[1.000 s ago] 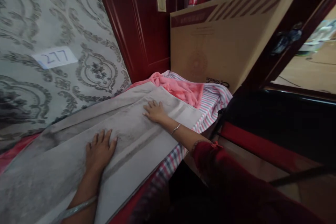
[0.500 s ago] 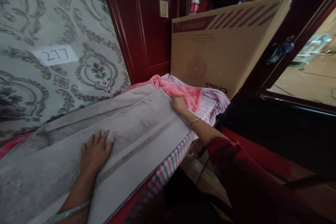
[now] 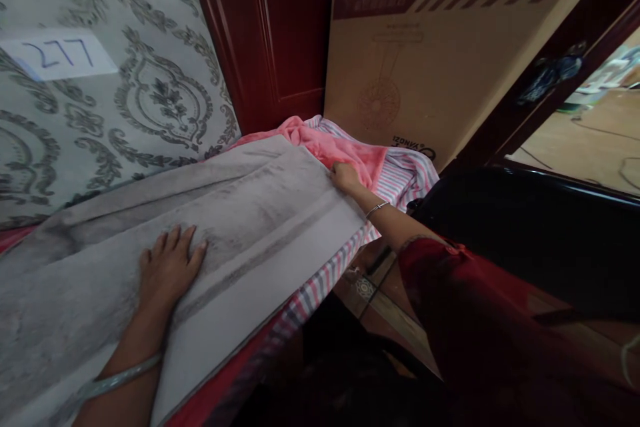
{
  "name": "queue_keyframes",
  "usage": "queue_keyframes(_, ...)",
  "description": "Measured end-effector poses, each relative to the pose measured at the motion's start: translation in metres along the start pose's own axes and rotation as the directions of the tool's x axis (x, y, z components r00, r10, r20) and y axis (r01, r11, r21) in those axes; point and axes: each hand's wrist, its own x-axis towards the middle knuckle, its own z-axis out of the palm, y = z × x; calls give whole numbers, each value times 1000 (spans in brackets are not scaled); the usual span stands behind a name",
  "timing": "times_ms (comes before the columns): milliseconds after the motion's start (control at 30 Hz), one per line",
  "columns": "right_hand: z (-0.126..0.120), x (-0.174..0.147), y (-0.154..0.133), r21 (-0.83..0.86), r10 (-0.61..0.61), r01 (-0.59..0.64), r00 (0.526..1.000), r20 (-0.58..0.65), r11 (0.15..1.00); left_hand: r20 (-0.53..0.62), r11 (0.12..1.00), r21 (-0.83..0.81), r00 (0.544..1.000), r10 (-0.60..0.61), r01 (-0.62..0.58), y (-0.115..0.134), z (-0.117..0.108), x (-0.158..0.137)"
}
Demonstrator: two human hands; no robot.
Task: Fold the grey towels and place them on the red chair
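A grey plush cloth (image 3: 235,213) lies spread out, with long creases along it and a paler strip on its near side. My left hand (image 3: 169,267) rests flat on it, fingers apart. At the cloth's far right edge my right hand (image 3: 344,177) is closed, its fingers curled over the edge; the fingertips are hidden. Just beyond that hand a pink plush cloth (image 3: 345,149) lies bunched up. Underneath is a striped cloth (image 3: 320,285), which hangs over the near side and shows again at the far right corner.
A large cardboard box (image 3: 390,73) stands behind the cloths, against a dark red wooden panel (image 3: 290,33). Patterned wallpaper (image 3: 165,93) with a paper marked 277 (image 3: 60,55) is at the left. A black glossy surface (image 3: 525,233) is close to my right arm.
The view has tilted down and shifted slightly, so the box and wall sit higher. Both hands keep nearly the same places on the grey cloth.
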Motion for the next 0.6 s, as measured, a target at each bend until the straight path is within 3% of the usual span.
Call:
queue_keyframes(200,7,1,2,140,60,-43,991,-119,989,4,999,-32,1000,-1,1,0,-1,0)
queue_keyframes(400,21,0,2,124,72,-62,994,-80,990,1,999,-50,1000,0,0,0,0,0)
queue_keyframes(600,8,-5,4,115,64,-62,998,-16,991,12,999,-47,1000,-5,5,0,0,0)
